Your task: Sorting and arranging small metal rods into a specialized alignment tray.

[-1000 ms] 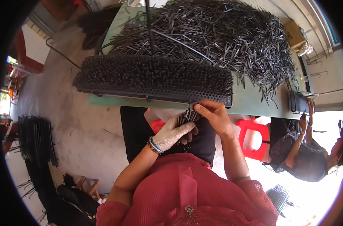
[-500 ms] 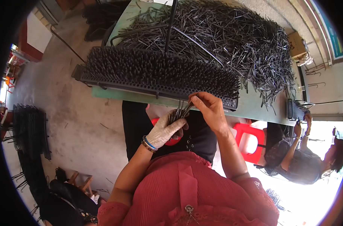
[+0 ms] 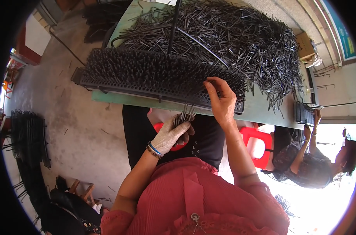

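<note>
My left hand (image 3: 172, 135), in a pale work glove, is closed round a bundle of thin dark rods (image 3: 187, 111) whose ends stick up past the fingers. It is just in front of the table edge. My bare right hand (image 3: 222, 100) hovers over the front right of a long black perforated rack (image 3: 127, 91). Its thumb and forefinger are pinched together; what they hold blends into the dark rods behind. Closely packed upright rods (image 3: 135, 70) fill most of the rack, while bare holes show along its front edge.
Behind the rack, a big heap of loose dark rods (image 3: 240, 43) covers the green table (image 3: 260, 113). A bent metal bar (image 3: 201, 45) crosses over it. At right, a co-worker (image 3: 313, 164) handles a smaller rack (image 3: 304, 113). A red stool (image 3: 256, 145) stands below the table.
My right hand has moved from the bundle in my left hand up and away to the rack. My left hand still holds the bundle at nearly the same spot.
</note>
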A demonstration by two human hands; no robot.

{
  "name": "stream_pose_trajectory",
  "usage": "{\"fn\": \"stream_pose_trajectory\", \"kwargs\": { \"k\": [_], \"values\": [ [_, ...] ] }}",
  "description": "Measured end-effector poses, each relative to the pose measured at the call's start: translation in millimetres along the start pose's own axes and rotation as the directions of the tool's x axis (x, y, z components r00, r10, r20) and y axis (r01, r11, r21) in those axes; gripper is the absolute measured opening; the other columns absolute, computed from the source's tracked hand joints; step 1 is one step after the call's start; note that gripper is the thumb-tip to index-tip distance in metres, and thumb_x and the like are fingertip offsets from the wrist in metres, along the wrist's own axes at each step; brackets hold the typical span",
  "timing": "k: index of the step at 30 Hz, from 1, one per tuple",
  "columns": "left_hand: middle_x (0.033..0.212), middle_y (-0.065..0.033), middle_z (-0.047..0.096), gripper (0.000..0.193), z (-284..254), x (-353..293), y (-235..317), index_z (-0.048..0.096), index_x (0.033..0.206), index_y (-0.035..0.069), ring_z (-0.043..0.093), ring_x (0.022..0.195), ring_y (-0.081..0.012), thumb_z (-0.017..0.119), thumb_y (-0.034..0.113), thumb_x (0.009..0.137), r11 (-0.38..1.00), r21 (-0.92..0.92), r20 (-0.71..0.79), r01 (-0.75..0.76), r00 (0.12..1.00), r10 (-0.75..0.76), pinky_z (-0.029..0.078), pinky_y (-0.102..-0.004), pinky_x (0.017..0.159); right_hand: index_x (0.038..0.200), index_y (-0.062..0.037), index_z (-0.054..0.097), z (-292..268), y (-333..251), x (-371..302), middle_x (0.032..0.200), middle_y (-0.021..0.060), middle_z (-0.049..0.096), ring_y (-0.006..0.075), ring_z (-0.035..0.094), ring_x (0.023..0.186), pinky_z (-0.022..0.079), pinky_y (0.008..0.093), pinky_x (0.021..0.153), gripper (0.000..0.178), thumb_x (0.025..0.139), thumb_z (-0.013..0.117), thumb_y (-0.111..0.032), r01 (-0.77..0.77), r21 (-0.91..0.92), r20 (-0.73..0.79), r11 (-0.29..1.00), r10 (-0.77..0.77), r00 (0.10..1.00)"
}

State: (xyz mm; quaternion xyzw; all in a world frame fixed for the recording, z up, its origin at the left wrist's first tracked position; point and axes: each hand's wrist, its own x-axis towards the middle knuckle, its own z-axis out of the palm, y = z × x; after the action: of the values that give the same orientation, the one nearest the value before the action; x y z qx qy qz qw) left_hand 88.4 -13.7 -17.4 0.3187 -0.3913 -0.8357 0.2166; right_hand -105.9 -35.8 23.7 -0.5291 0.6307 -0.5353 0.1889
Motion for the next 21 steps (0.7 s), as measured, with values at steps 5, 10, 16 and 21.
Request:
{"fn": "stream_pose_trajectory", "kwargs": {
  "k": [5,10,16,21],
  "values": [
    [0.080,-0.0035,0.064,0.031,2.0,0.6,-4.7,0.056,0.104,0.005,0.056,0.059,-0.0059,0.058,0.035,0.095,1.000,-0.011,-0.024,0.005,1.000,-0.005,0.040,-0.0190,0.048,0.103,-0.0001,0.066,1.4,6.0,0.9,0.086,0.0068,0.069,0.0099,0.061,0.074,0.049,0.0245,0.070,0.018,0.087,0.069,-0.006,0.010,0.036,-0.028,0.999,-0.009,1.000],
    [0.084,-0.0042,0.064,0.034,0.4,0.8,-7.1,0.053,0.120,0.004,0.055,0.060,-0.0055,0.056,0.029,0.097,0.998,-0.062,-0.020,0.031,0.999,-0.033,0.041,-0.0190,0.048,0.101,-0.0006,0.067,3.1,9.1,-0.4,0.089,0.0095,0.069,0.0153,0.064,0.075,0.051,0.0268,0.070,0.017,0.084,0.071,-0.005,0.104,-0.065,0.020,0.992,-0.103,0.994],
    [0.084,-0.0042,0.063,0.034,0.8,1.8,-9.3,0.053,0.120,0.005,0.055,0.060,-0.0059,0.056,0.029,0.097,0.996,-0.077,-0.011,0.035,0.999,-0.036,0.041,-0.0188,0.048,0.097,-0.0042,0.068,9.2,11.7,-0.7,0.091,0.0101,0.068,0.0279,0.064,0.083,0.052,0.0349,0.072,0.020,0.078,0.074,-0.005,0.303,-0.228,0.096,0.925,-0.288,0.953],
    [0.084,-0.0041,0.063,0.033,0.0,3.5,-10.1,0.053,0.120,0.004,0.055,0.059,-0.0061,0.055,0.029,0.098,0.995,-0.098,-0.001,0.024,1.000,-0.025,0.041,-0.0189,0.047,0.094,-0.0041,0.069,9.7,6.7,6.0,0.088,0.0075,0.068,0.0206,0.063,0.074,0.050,0.0321,0.073,0.019,0.076,0.076,-0.004,0.445,-0.307,0.160,0.841,-0.415,0.896]
  ]
}}
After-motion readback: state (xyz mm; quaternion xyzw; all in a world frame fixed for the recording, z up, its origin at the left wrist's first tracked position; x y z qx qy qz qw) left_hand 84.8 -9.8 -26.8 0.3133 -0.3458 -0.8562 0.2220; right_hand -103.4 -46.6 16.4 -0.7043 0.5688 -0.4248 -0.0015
